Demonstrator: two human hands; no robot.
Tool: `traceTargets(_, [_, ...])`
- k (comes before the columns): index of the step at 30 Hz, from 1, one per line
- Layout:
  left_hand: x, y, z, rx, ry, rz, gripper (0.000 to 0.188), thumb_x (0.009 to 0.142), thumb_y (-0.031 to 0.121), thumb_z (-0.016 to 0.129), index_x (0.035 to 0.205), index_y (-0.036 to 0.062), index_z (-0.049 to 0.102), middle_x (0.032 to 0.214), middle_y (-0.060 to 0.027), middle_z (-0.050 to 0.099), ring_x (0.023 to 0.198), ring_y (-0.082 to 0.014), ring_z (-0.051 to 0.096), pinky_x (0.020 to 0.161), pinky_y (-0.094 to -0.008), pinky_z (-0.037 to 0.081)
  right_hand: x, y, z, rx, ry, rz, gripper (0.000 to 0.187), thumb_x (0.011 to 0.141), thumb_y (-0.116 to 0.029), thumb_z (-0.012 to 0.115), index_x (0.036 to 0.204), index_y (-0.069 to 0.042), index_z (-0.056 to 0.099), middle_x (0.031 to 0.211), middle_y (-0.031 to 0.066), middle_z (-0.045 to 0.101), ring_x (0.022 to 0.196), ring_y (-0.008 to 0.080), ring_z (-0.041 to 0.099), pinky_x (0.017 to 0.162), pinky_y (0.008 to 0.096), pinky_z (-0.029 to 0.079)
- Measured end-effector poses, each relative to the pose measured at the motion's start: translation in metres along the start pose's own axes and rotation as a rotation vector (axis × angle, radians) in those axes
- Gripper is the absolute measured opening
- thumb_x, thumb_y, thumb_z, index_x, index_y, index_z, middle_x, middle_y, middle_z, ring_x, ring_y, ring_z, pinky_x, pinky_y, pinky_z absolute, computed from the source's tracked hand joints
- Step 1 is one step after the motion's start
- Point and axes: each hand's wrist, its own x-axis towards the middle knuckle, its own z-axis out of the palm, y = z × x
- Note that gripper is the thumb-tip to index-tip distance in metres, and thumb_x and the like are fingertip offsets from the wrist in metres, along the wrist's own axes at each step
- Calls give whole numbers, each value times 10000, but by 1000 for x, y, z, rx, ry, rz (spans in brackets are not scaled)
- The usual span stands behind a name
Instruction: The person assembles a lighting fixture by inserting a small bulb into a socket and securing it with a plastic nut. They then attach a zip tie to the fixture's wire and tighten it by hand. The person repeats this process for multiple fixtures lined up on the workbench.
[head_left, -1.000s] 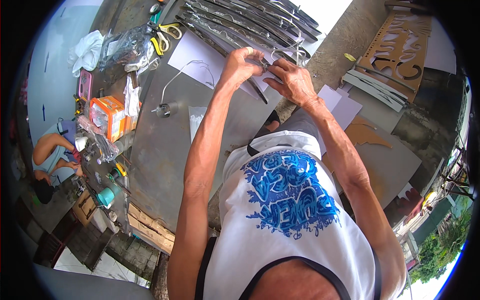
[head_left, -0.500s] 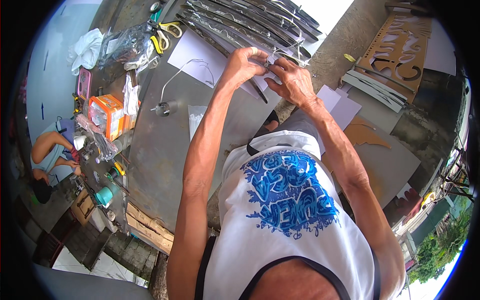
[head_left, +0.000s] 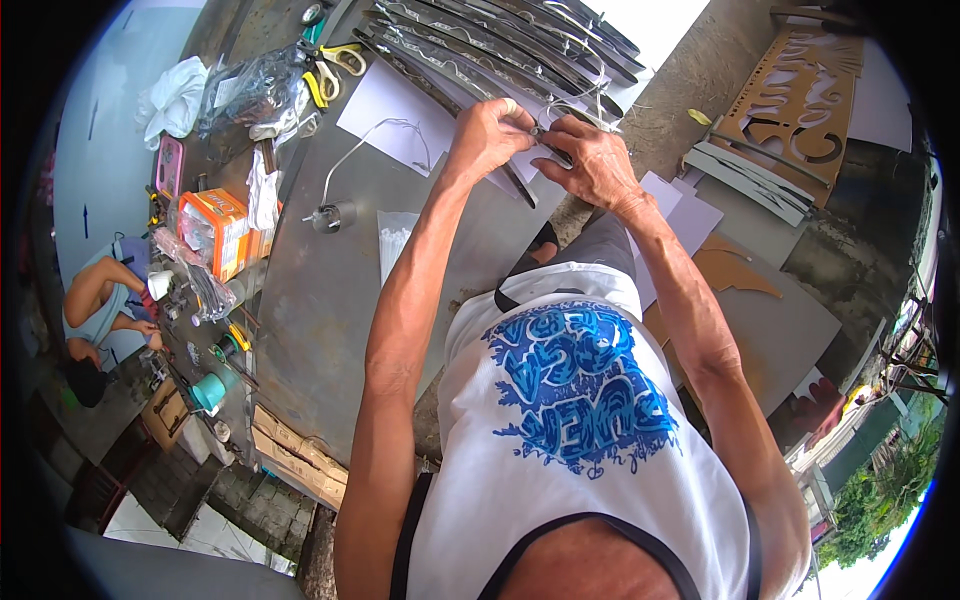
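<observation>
At the far end of the table, my left hand [head_left: 490, 138] and my right hand [head_left: 592, 162] meet fingertip to fingertip. Both are closed in a pinch around a small grey piece, too small to name. A long, narrow dark strip [head_left: 518, 180] runs beneath my left fingers, its tip pointing toward me. Beyond my hands, several similar dark curved strips [head_left: 470, 50] lie side by side with thin pale wires along them. A tangle of white wires [head_left: 598, 100] hangs over their ends near my right hand. White paper [head_left: 385, 110] lies under the strips.
On the metal table [head_left: 320, 290] are a wired metal cylinder [head_left: 328, 217] and a bag of white cable ties [head_left: 393, 240]. Yellow-handled scissors [head_left: 330, 75], an orange box [head_left: 215, 228] and plastic bags stand left. A person [head_left: 105, 290] crouches far left. Cut-out panels [head_left: 790, 100] lean right.
Both hands have shifted slightly, and the right hand has turned a little downward. A pale bit seen at the fingertips before no longer shows. My fingers stay pinched together.
</observation>
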Motion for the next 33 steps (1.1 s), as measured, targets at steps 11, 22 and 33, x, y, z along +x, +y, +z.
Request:
traceTargets(11, [-5, 5, 4, 9, 19, 11, 195, 802, 1, 784, 981, -21, 707, 888, -91, 759, 848, -141, 722, 743, -279, 559, 4, 8, -3, 17, -59, -24, 278, 885, -275, 752, 1058, -57, 742, 1021, 68, 671, 867, 303, 697, 744, 418, 569])
traceTargets(22, [-12, 13, 13, 176, 138, 291, 266, 752, -21, 777, 1006, 34, 719, 981, -74, 734, 823, -224, 744, 712, -347, 584, 3, 17, 11, -32, 16, -68, 118, 910, -111, 663, 997, -36, 692, 994, 95, 646, 848, 325, 683, 704, 424, 567])
traceTargets(33, [-16, 23, 12, 631, 183, 595, 126, 781, 43, 720, 905, 66, 714, 866, -92, 649, 786, -329, 675, 687, -433, 548, 5, 20, 15, 54, 58, 3, 88, 949, -65, 630, 1004, -3, 660, 1060, 122, 651, 890, 365, 682, 755, 443, 564])
